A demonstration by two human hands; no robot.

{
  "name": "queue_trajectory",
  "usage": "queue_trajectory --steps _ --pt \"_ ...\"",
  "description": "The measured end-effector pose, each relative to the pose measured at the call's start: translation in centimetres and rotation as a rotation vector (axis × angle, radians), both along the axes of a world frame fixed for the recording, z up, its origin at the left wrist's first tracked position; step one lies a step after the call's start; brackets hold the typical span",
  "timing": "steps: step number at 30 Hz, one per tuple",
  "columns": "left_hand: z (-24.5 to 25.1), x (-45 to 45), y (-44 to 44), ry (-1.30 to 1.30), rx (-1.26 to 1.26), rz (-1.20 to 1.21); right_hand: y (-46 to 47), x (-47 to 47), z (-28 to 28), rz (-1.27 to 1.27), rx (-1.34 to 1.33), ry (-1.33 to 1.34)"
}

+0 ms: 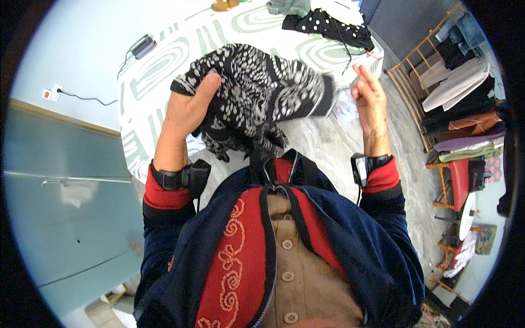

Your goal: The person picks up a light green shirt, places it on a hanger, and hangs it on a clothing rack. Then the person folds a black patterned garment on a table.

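Observation:
My left hand (189, 104) grips a crumpled black garment with a white leaf-like print (246, 82), thumb on top and fingers hidden under the cloth. The garment hangs in front of my chest, over the near edge of the table. Its black-banded end, slightly blurred, points toward my right hand (370, 96). That hand is raised to the right, apart from the cloth, with some fingers stretched out and nothing seen in it. A clear plastic bag (346, 107) shows just to its left. Both wrists wear black strapped devices.
The table bears a white and green patterned cloth (164, 57). On it are a polka-dot black garment (328, 28), other folded clothes and a dark electric device (142, 46) with a cord. Right, a wooden rack (410, 104) stands by draped clothes and chairs. A blue-green door (69, 213) is left.

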State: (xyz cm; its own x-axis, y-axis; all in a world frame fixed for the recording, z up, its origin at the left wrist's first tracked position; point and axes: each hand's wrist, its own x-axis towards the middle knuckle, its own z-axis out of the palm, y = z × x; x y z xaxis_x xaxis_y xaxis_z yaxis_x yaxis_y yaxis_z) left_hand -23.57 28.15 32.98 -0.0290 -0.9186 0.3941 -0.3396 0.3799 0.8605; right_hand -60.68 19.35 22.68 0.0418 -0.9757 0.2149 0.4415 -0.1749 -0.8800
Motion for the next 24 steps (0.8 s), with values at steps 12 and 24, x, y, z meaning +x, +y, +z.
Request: queue_trajectory --steps 12,24 --pt "7.2 -2.2 -1.5 -0.282 -0.222 -0.174 2.1 6.0 -10.7 0.718 0.095 0.966" --pt "15.4 10.3 2.0 -0.595 -0.214 0.293 -1.1 15.8 -14.9 0.551 -0.3 0.984"
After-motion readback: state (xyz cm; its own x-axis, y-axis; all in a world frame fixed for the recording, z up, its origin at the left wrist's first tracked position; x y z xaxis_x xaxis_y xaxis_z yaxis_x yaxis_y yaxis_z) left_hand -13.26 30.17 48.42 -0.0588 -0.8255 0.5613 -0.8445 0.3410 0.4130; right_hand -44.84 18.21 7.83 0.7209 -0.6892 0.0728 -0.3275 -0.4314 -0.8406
